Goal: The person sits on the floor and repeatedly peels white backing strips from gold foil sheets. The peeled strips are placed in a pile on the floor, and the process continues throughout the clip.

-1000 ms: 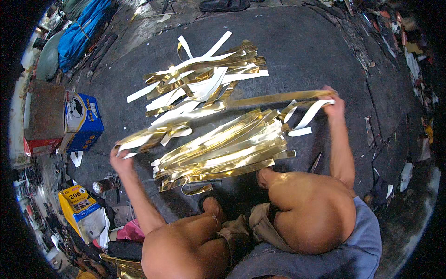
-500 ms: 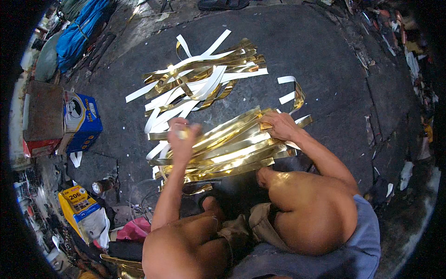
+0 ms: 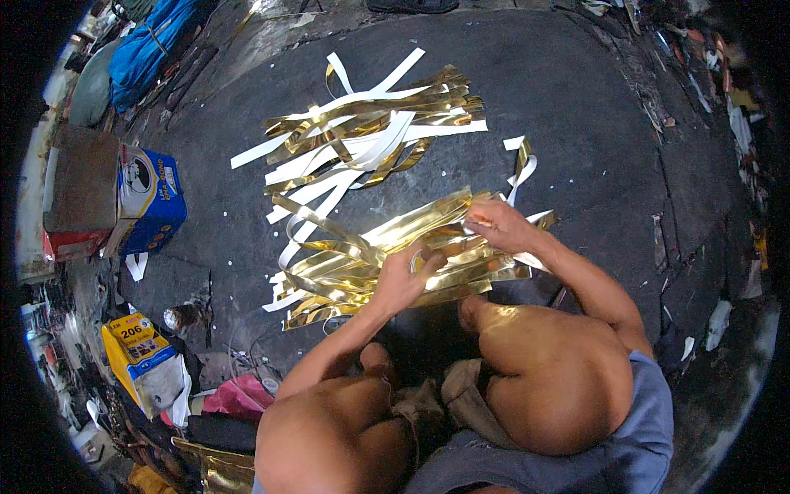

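Observation:
Shiny gold strips (image 3: 337, 286) with white backs lie in a loose pile on the dark floor between my hands. Over the pile's near middle, my left hand (image 3: 408, 277) has its fingers curled together around a gold strip, part of which the fingers hide. At the pile's right end, my right hand (image 3: 499, 226) pinches the ends of gold strips. A single curled white-and-gold strip (image 3: 523, 169) stands out beyond my right hand. Farther off lies a second bunch of white-and-gold strips (image 3: 370, 132), crossed over each other and touched by neither hand.
A blue and white box (image 3: 154, 198) with an open brown side stands at the left. Nearer are a yellow and blue packet (image 3: 140, 350) and a pink cloth-like piece (image 3: 239, 395). A blue bundle (image 3: 148, 53) lies at the far left. Scraps line the right edge.
My left hand has moved right and nearer to me, from the pile's left end to its middle. Strips at the left now loop across the pile. The right hand stays near the same end.

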A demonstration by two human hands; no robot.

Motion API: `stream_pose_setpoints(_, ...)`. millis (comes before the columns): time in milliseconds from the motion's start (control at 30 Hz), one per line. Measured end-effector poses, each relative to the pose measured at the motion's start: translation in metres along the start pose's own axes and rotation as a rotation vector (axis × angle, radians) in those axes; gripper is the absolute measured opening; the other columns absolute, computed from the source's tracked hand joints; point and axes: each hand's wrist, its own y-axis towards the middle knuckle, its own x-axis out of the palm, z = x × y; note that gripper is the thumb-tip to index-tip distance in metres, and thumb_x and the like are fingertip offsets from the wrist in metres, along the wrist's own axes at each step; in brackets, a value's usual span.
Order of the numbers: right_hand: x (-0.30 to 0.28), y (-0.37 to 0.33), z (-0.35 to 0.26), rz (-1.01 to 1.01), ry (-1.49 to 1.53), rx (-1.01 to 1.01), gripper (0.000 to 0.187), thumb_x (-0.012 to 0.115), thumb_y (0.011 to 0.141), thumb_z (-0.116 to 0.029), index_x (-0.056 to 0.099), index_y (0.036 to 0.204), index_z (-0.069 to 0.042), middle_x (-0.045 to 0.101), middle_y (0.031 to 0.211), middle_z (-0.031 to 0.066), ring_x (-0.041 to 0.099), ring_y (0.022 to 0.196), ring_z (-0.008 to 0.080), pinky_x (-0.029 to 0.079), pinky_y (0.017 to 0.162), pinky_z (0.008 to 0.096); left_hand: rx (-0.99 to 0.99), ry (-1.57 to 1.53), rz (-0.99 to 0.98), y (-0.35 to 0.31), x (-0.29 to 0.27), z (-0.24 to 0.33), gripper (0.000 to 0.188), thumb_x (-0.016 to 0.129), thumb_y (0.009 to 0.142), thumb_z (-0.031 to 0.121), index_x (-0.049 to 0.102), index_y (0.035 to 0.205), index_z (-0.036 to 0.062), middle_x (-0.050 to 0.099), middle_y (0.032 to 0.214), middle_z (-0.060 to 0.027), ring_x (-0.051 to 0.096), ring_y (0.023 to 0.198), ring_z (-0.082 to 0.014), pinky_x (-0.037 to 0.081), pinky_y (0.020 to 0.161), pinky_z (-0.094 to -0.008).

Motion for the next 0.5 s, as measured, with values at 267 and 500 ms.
stream_pose_setpoints(267,0.002,0.001,-0.087,-0.117,0.885,0.139,0.028,0.051,0.099,-0.030,0.057,0.111,-0.005,0.055,0.083,-0.0001,0.048,0.069,0.0087,0.040,0.062,0.0244,-0.095,-0.224,-0.131,0.011,-0.026,0.045,0.023,0.056,0.095,0.022,0.056,0.083,0.0020,0.050,0.061,-0.0048,0.046,0.058,-0.0136,0.037,0.053,-0.0326)
stream_pose_setpoints(500,-0.039,-0.007,0.043,0.503,1.749,0.257,0.027,0.049,0.093,-0.016,0.056,0.106,0.006,0.064,0.090,0.0155,0.066,0.078,0.0235,0.055,0.066,0.0307,-0.426,-0.969,0.480,0.021,-0.101,-0.002,0.018,0.057,0.091,0.025,0.058,0.097,0.0082,0.059,0.090,-0.0061,0.061,0.077,-0.0151,0.053,0.068,-0.0300)
